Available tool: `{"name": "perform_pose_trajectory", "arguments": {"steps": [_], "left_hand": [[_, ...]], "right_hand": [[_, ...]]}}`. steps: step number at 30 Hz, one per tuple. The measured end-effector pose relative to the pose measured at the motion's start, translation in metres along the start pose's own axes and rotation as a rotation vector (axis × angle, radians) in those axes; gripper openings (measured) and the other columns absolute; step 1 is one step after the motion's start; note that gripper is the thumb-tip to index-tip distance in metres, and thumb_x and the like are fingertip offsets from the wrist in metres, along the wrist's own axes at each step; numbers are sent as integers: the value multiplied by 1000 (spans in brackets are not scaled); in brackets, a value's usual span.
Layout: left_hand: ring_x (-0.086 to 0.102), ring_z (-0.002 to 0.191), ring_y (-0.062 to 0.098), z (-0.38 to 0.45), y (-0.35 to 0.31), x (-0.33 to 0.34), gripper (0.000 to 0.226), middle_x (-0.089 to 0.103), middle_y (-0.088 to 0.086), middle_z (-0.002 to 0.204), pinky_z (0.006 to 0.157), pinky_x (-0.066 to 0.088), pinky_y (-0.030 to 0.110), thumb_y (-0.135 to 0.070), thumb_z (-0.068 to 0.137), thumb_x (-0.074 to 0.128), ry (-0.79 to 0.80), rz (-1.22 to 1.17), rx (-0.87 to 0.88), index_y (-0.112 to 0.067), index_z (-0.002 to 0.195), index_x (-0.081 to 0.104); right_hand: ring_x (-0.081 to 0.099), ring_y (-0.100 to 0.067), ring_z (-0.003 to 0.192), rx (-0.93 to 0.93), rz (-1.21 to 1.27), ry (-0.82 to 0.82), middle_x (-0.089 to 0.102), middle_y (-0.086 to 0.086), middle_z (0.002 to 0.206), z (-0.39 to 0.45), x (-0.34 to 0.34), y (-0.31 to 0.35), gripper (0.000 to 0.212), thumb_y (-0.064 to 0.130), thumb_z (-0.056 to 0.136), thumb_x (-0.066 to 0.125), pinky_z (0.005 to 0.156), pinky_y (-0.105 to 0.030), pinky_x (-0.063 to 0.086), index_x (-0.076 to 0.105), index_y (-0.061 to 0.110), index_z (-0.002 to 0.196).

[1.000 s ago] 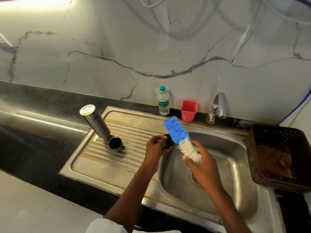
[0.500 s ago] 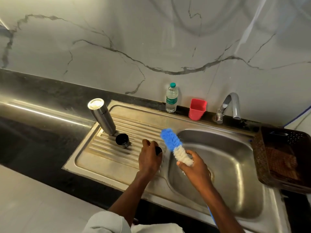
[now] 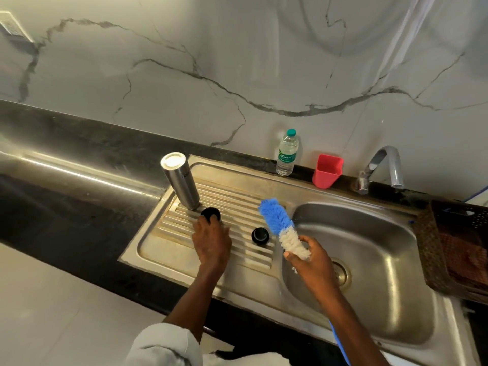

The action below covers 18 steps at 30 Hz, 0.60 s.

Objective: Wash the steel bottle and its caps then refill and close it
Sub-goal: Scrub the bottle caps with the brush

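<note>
I see the steel bottle point(image 3: 181, 180) standing upside down at the far left corner of the ribbed draining board point(image 3: 169, 249), leaning a little in the wide-angle view. Just beside its foot lies one black cap point(image 3: 210, 213), and my left hand point(image 3: 212, 243) reaches over the ribs with its fingertips touching that cap; I cannot tell whether the fingers have closed round it. A second black cap point(image 3: 260, 235) sits alone on the ribs further right, apart from both hands and near the basin's edge. My right hand point(image 3: 313, 261) grips the bottle brush point(image 3: 284, 228) at the base of its white bristles, fingers curled round it, with the blue bristle end pointing up and left above the rim between board and sink basin point(image 3: 383, 299). The brush's blue handle shows below my forearm.

Along the back of the dark tabletop point(image 3: 66, 207) stand a small plastic water bottle point(image 3: 287, 153) with a green cap, a red cup point(image 3: 327, 171) and the tap point(image 3: 380, 167). A brown basket point(image 3: 435, 247) sits at the basin's right.
</note>
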<state>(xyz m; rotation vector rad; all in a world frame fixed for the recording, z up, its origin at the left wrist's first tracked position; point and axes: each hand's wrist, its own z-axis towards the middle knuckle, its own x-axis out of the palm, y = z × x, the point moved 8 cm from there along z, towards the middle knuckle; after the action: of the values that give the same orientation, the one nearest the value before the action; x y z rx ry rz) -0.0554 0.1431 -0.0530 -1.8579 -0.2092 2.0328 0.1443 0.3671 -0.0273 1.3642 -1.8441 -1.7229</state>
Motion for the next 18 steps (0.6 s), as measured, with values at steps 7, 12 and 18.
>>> {"name": "perform_pose_trajectory", "arguments": {"steps": [7, 12, 18], "left_hand": [[55, 115, 27, 15, 37, 11, 38, 46, 10, 137, 103, 50, 42, -25, 101, 67, 71, -568, -213, -16, 138, 63], [73, 86, 32, 13, 37, 49, 42, 65, 22, 120, 69, 65, 39, -43, 106, 58, 311, -1386, -767, -9, 129, 56], [66, 108, 39, 31, 49, 54, 97, 48, 24, 140, 66, 63, 40, -54, 62, 91, 357, -1029, -611, -12, 137, 45]], "right_hand": [[69, 1, 84, -31, -12, 31, 69, 19, 101, -10, 19, 15, 46, 30, 84, 83, 69, -25, 56, 57, 38, 121], [68, 4, 84, -35, 16, 50, 69, 17, 101, -12, 27, 25, 44, 25, 84, 84, 67, -17, 52, 56, 39, 116], [69, 1, 85, -43, 15, 59, 70, 16, 103, -9, 35, 33, 45, 26, 84, 83, 72, -26, 57, 58, 36, 120]]}}
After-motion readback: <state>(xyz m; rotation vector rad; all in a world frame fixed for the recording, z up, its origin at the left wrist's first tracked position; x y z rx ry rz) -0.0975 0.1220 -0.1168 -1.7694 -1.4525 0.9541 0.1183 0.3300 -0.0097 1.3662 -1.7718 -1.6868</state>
